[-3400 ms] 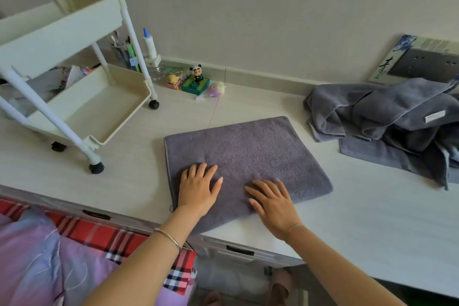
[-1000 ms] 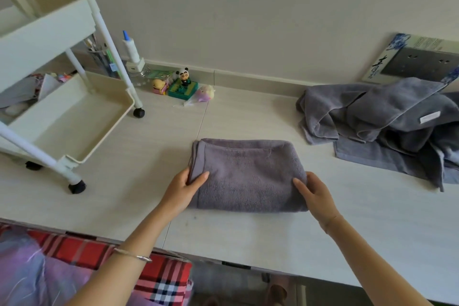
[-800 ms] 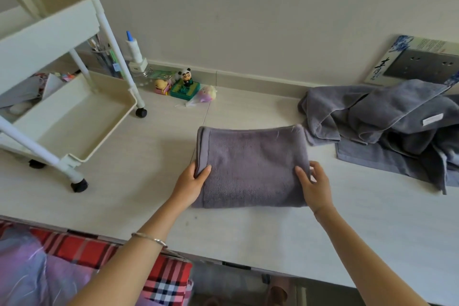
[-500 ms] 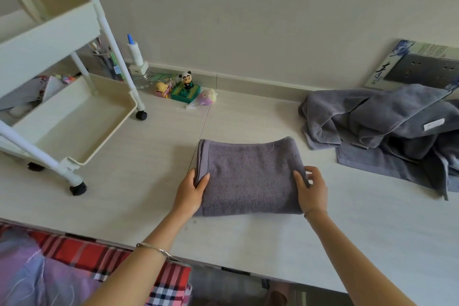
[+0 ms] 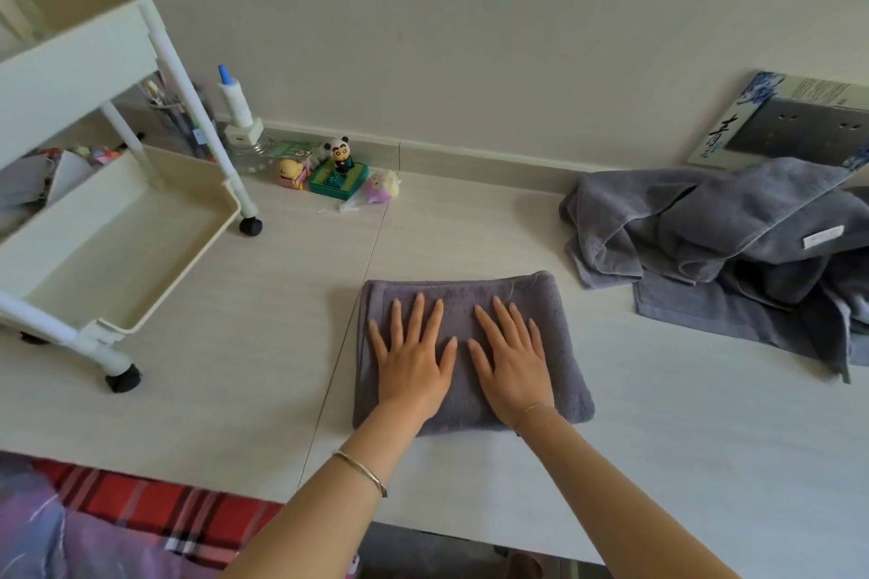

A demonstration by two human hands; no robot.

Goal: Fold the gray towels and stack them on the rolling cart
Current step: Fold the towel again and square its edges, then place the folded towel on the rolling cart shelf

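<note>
A folded gray towel [image 5: 559,343] lies flat on the pale desk [image 5: 235,367], in front of me. My left hand [image 5: 411,360] and my right hand [image 5: 512,360] press down on top of it side by side, fingers straight and spread. A heap of unfolded gray towels [image 5: 733,254] lies at the right, close to the wall. The white rolling cart [image 5: 117,249] stands on the desk at the left; what shows of its lower tray is bare, and its upper tray is seen only from the side.
Small toy figures [image 5: 338,172] and a blue-capped bottle [image 5: 235,101] stand by the wall behind the cart. A book [image 5: 794,122] leans against the wall at the far right. A red plaid cloth [image 5: 150,512] lies below the desk's front edge.
The towel went from one wide fold to a smaller rectangle. My hands, which held its left and right edges half a second ago, now lie flat on its top.
</note>
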